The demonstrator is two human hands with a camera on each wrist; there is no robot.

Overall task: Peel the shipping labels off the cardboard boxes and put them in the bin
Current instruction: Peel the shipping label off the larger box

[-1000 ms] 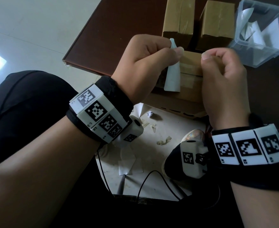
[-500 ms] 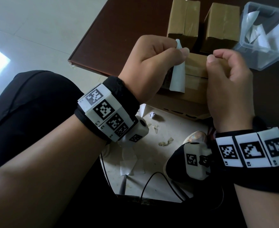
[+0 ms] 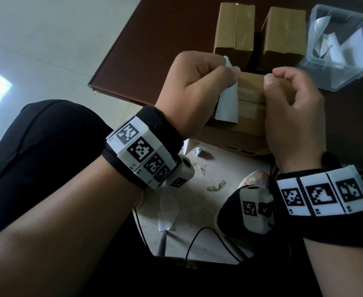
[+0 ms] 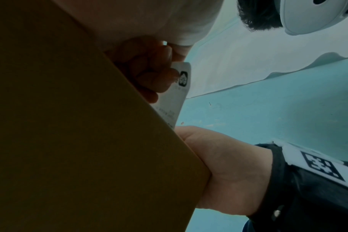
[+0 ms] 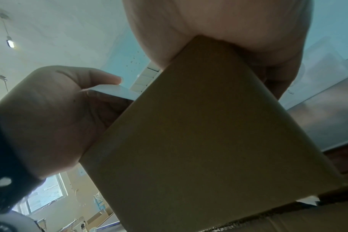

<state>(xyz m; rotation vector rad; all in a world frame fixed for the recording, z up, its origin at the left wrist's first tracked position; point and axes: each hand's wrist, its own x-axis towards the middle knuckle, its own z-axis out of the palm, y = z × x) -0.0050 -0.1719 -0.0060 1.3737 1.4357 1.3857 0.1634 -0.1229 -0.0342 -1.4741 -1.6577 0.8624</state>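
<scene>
- The left hand (image 3: 194, 88) pinches a white paper shipping label (image 3: 227, 103), partly peeled up off the brown cardboard box (image 3: 251, 97).
- The right hand (image 3: 292, 112) curls around that box's right side, seemingly gripping it.
- A clear plastic bin (image 3: 339, 76) with white labels stands on the dark table (image 3: 155, 50), near the right hand.

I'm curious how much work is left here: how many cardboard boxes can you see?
4. Two boxes stand side by side at the back of the table, left and right. One is held between both hands. A larger one lies beneath it. Others may be hidden.
</scene>
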